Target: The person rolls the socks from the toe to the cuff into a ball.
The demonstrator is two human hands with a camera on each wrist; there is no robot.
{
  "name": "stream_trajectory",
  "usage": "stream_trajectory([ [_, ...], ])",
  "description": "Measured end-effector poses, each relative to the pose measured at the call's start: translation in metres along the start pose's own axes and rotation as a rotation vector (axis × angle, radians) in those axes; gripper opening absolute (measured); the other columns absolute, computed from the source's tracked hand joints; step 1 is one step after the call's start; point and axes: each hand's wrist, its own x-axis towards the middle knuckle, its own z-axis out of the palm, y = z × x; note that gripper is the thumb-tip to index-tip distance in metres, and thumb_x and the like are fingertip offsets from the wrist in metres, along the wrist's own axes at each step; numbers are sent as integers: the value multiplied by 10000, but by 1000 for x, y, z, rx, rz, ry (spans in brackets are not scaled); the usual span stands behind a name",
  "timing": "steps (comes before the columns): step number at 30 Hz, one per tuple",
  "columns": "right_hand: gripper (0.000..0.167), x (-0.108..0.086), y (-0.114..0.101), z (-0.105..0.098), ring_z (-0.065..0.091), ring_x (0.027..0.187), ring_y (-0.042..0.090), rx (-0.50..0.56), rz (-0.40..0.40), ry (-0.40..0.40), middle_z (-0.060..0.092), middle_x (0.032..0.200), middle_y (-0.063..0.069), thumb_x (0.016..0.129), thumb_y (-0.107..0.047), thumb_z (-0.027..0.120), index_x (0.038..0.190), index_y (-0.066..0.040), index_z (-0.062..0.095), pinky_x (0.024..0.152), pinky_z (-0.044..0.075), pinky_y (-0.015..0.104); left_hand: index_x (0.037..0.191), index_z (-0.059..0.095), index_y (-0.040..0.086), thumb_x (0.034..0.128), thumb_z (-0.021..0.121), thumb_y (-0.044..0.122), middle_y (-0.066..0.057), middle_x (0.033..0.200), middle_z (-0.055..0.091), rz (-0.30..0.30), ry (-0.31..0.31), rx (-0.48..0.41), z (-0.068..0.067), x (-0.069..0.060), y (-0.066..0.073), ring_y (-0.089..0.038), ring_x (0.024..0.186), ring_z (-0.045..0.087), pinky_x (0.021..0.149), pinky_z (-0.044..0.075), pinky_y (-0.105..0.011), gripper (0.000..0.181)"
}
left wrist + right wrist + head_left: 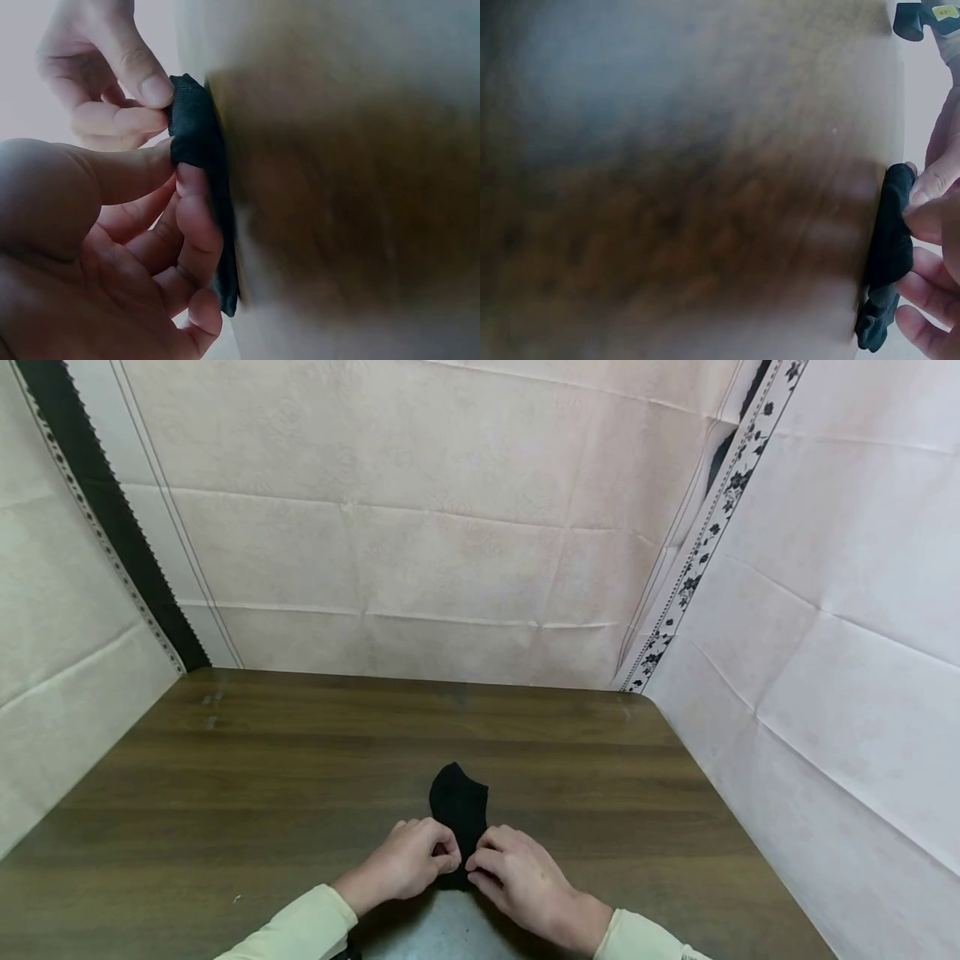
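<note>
The small black cloth (pixel 459 802) lay lengthwise away from me on the wood-grain tabletop (pixel 300 760), near the side where I worked, its far end spread flat. I had both hands at its nearer part, just beside each other. The thumb and forefinger of my left hand (pixel 415 860) pinched one side of it, with almost no gap between them, while my other fingers bent loosely beneath. My right hand (pixel 521 872) pinched the opposite side between thumb and bent forefinger, the remaining fingers slack and less curled.

As I judged it, I was only partway through: the cloth was laid out and gripped from both sides, and that much was done. The end beyond my hands was untouched, with no fold that I could make out there. In the right wrist view one end looked crumpled, so some smoothing or tucking seemed left. Whether the edge under my fingertips was folded, rolled or merely bunched, I could not tell, since my hands covered it.
</note>
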Motion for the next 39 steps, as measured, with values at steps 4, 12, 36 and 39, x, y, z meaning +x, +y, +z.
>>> stream_trajectory([
  [4,143,-1,-1,-3,538,835,44,-1,28,-69,587,947,-89,837,-218,844,944,-191,753,737,466,202,763,705,206,942,714,152,143,701,590,-8,3,0,0,1,-1,-48,654,519,913,371,-512,187],
  [12,154,-2,-3,-5,549,871,44,23,80,-156,596,981,-75,870,-152,809,1010,-166,747,751,468,171,808,654,208,914,744,124,112,707,541,-8,25,0,2,0,-2,-61,628,489,808,371,-416,162],
  [36,120,-1,-5,-4,587,975,99,52,194,-215,618,1062,-50,968,-91,674,1075,-137,706,850,520,271,845,767,210,787,866,299,175,765,611,11,32,123,2,-5,5,11,706,531,843,403,-435,145],
  [39,124,0,-4,-4,586,964,95,54,191,-212,620,1058,-48,970,-83,670,1076,-133,709,842,519,262,842,764,210,787,866,277,183,760,612,15,30,127,2,-5,4,16,699,538,847,418,-434,134],
])
